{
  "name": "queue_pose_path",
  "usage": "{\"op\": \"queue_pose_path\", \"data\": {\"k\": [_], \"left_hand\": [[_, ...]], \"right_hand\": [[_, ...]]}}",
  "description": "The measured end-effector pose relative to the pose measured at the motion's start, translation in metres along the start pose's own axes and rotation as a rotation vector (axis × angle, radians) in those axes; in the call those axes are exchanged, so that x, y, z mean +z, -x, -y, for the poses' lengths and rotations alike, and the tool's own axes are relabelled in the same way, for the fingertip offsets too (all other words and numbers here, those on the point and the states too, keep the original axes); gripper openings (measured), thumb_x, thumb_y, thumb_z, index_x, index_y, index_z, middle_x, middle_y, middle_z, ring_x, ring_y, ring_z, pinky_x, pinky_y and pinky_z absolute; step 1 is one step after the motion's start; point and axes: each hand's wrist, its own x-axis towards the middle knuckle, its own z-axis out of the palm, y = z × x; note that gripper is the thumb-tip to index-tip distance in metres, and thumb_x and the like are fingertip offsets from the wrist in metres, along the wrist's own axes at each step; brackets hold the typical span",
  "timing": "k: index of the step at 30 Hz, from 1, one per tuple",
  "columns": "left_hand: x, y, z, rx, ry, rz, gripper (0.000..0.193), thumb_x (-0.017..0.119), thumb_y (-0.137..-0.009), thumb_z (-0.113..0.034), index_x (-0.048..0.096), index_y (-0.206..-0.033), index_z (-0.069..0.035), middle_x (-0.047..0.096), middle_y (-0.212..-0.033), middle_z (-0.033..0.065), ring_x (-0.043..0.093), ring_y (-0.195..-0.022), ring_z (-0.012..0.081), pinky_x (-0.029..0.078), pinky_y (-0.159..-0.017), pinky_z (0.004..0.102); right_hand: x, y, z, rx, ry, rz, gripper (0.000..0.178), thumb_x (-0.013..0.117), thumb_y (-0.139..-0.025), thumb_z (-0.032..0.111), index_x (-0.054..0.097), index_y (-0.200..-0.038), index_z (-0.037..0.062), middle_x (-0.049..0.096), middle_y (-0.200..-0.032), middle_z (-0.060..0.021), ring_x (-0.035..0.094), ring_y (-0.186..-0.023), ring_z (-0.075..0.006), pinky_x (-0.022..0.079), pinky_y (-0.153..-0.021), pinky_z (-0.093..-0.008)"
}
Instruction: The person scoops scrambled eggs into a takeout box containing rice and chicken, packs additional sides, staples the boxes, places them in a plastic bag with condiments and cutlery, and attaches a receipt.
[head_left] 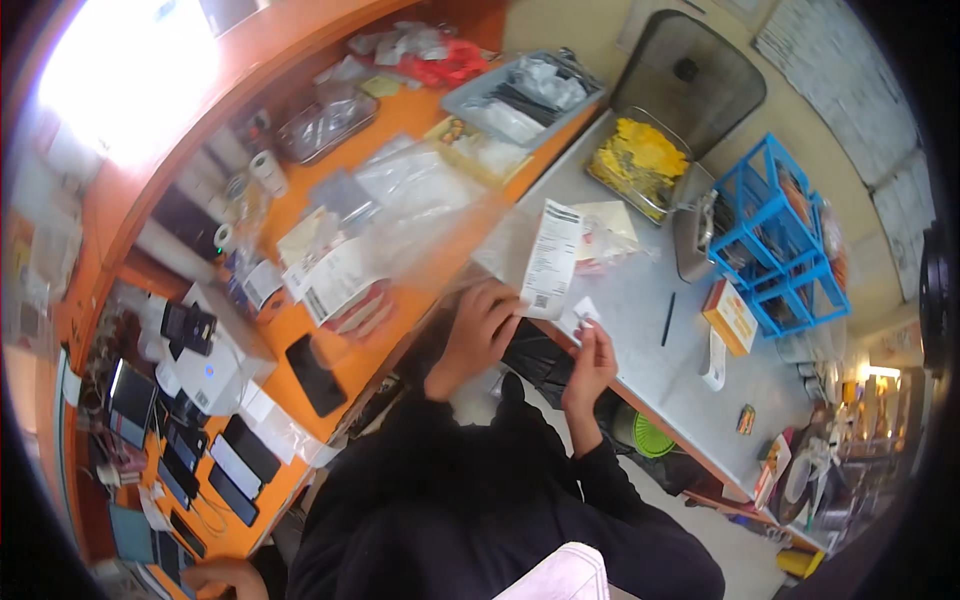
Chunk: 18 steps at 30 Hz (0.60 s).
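My left hand (478, 335), fingers bent together, grips the lower end of a long white printed receipt (553, 258) that stands up at a slight tilt. A clear plastic bag (440, 225) spreads blurred beside the receipt; I cannot tell whether my fingers also hold it. Between the thumb and fingers of my right hand (592, 368) is a small white paper piece (586, 311). Behind the receipt, a pale packet (608, 222) lies on the metal table. To the left of my hands, another bag with a printed slip (340, 280) rests on the orange counter.
On the metal table (640, 300) are a tray of yellow material (640, 155), blue racks (775, 240), an orange-white box (730, 318) and a dark pen (668, 318). Several phones (235, 460) and a white printer (215, 365) crowd the orange counter. Another person's hand (225, 573) shows lower left.
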Motion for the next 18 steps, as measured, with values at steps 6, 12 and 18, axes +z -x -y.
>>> {"op": "queue_pose_path", "data": {"k": [6,12,18], "left_hand": [[0.056,-0.112,0.043,0.294,-0.325,0.491,0.067,0.068,-0.083,-0.038,0.043,-0.142,-0.021,0.032,-0.154,0.0065,0.026,-0.141,0.0344,0.021,-0.112,0.0564],[0.091,-0.111,0.042,0.256,-0.369,0.464,0.083,0.067,-0.083,-0.046,0.027,-0.151,-0.022,0.022,-0.156,0.0167,0.014,-0.143,0.0473,0.021,-0.113,0.0571],[0.092,-0.095,0.038,0.018,0.029,0.392,0.081,0.066,-0.085,-0.041,0.028,-0.148,-0.006,0.025,-0.15,0.0296,0.022,-0.138,0.0511,0.023,-0.112,0.0557]], "right_hand": [[-0.049,-0.02,0.0,0.077,-0.328,-0.099,0.029,0.057,-0.098,0.022,0.065,-0.114,-0.0005,0.066,-0.112,-0.0071,0.063,-0.094,-0.0159,0.049,-0.065,-0.0219],[-0.031,-0.039,-0.009,0.273,-0.393,-0.174,0.035,0.063,-0.095,0.019,0.056,-0.125,0.0019,0.066,-0.105,-0.0032,0.061,-0.088,-0.011,0.048,-0.066,-0.019],[-0.035,-0.063,-0.04,0.624,-1.062,-0.063,0.024,0.061,-0.095,0.012,0.058,-0.118,0.0063,0.065,-0.103,-0.002,0.061,-0.087,-0.0104,0.054,-0.07,-0.0223]]}}
